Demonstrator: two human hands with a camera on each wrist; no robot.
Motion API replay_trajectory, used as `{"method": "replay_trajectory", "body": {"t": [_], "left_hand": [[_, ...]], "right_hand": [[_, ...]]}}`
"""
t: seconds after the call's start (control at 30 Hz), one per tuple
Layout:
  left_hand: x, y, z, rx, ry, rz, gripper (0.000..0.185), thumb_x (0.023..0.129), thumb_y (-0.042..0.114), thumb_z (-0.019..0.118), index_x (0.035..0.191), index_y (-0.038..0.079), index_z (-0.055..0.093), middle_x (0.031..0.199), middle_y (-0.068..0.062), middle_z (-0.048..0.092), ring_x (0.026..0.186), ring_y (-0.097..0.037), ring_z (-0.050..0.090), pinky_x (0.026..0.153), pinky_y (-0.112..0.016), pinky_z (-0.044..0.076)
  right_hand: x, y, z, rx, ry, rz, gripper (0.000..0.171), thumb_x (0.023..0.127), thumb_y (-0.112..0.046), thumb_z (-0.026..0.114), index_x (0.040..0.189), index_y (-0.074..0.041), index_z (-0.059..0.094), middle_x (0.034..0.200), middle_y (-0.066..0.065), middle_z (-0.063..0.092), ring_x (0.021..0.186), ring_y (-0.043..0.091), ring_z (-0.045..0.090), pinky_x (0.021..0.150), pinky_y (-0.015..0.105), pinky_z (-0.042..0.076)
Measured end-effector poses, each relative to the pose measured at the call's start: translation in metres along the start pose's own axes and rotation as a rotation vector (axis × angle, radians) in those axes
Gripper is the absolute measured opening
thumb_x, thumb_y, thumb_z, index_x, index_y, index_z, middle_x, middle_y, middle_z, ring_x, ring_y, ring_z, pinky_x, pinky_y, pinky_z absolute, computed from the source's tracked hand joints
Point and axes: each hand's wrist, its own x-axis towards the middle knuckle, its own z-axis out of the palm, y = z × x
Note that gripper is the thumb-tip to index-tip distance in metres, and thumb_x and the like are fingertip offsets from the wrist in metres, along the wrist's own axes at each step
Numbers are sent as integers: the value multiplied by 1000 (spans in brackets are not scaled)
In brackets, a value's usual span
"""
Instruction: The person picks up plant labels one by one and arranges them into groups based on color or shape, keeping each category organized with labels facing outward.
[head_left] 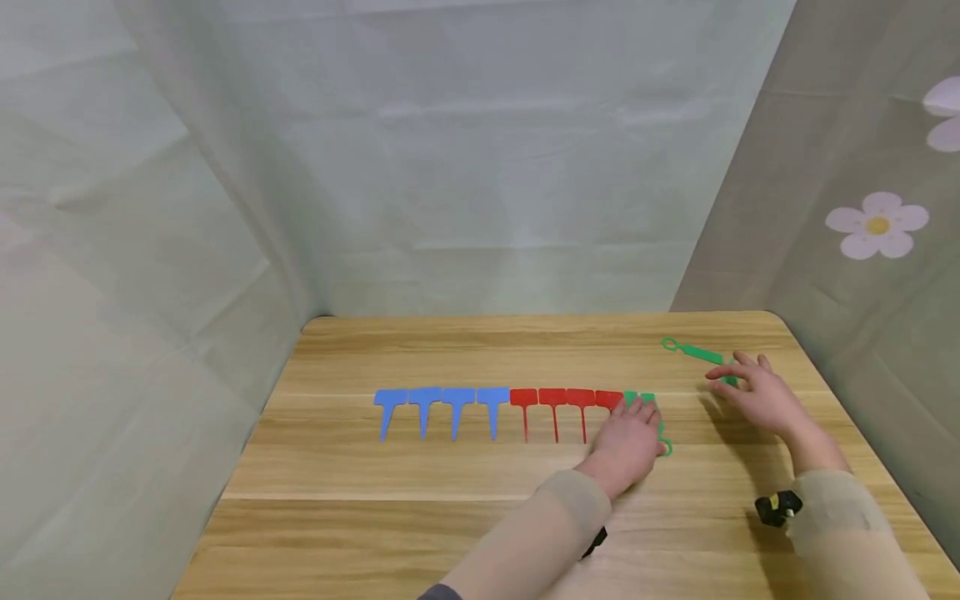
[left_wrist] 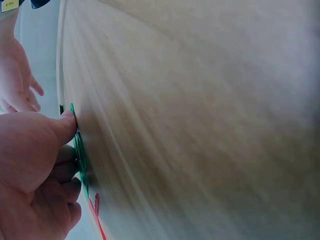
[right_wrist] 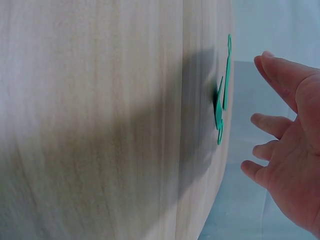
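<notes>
Left hand (head_left: 628, 443) flat, fingers straight, pressing green tag (head_left: 647, 400) beneath fingertips | right hand (head_left: 757, 392) spread, empty, fingertips above loose green tag (head_left: 699, 354)

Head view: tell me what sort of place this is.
Probably a makeshift recording booth, not a lived-in room: a bare wooden table boxed in by creased pale fabric sheets, one with printed flowers, and coloured plastic tags in a row.
</notes>
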Motion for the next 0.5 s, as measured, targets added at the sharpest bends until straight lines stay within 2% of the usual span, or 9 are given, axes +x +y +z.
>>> {"method": "replay_trajectory", "body": {"t": [0.5], "left_hand": [[0,7,2,24,-8,-44,58,112,57,40,166,35,41,171,20,31,158,-3,25,128,-26,20]], "right_hand": [[-5,5,-3,1,5,8,39,113,-33,57,131,0,67,163,48,14,145,77,-8,107,92,6]]}}
